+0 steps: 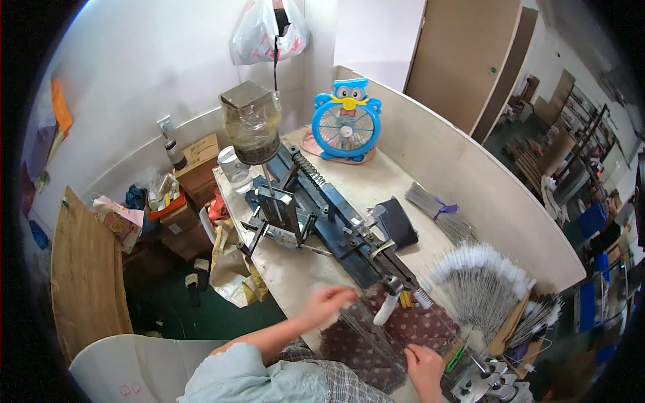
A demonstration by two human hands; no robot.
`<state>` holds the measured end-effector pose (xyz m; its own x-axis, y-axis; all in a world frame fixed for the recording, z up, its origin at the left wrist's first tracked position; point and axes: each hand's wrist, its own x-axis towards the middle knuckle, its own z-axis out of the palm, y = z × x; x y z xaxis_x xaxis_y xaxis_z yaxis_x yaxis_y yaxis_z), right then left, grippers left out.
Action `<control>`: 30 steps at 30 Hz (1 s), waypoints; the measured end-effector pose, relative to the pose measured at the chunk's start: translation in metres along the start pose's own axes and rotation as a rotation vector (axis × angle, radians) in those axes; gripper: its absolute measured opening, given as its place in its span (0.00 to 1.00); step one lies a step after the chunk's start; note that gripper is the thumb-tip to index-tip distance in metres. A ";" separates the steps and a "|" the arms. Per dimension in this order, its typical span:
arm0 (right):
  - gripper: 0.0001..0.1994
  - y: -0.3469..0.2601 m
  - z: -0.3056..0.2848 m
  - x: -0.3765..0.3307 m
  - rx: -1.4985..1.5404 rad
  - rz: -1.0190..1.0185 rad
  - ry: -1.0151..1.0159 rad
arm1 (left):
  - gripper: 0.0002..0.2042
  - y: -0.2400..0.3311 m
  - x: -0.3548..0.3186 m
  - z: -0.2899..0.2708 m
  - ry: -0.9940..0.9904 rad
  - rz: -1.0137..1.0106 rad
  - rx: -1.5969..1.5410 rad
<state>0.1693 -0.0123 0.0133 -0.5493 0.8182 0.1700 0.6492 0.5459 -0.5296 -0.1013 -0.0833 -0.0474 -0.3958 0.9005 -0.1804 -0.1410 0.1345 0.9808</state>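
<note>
My left hand [331,301] hovers over the near side of the bench machine, fingers drawn together and slightly blurred; what they hold, if anything, is too small to name. Below it a bundle of thin metal wires [376,334] lies on a brown spotted cloth [342,344] across my lap. At the right end of those wires is my right hand [423,368], with curled fingers closed on something I cannot make out. Between and beyond the hands, the blue-black bench machine [336,235] has a white-gripped handle [386,309] and a small white-bristled brush [422,298] at its near end.
Many white-tipped wire brushes [480,282] fan out on the right. A tied wire bundle [440,208], a dark pouch [396,224] and a blue cartoon fan [346,131] stand farther back. Green snips [455,359] lie beside a metal device [494,383]. Cardboard boxes [199,161] are left.
</note>
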 end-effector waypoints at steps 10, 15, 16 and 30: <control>0.07 0.007 0.022 0.002 -0.221 0.175 -0.123 | 0.08 -0.009 -0.006 -0.126 0.915 0.398 0.640; 0.08 0.004 0.023 0.010 -0.289 0.220 -0.164 | 0.10 -0.003 0.024 -0.101 0.623 0.615 0.828; 0.08 0.006 0.026 0.010 -0.283 0.242 -0.161 | 0.11 -0.005 0.030 -0.100 0.629 0.639 0.914; 0.07 -0.001 0.031 0.011 -0.294 0.290 -0.093 | 0.10 0.000 0.056 -0.121 0.553 1.000 1.251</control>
<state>0.1464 -0.0091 -0.0097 -0.3585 0.9329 -0.0340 0.8988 0.3351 -0.2825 -0.2334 -0.0830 -0.0663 -0.1640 0.6242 0.7638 0.9864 0.1085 0.1231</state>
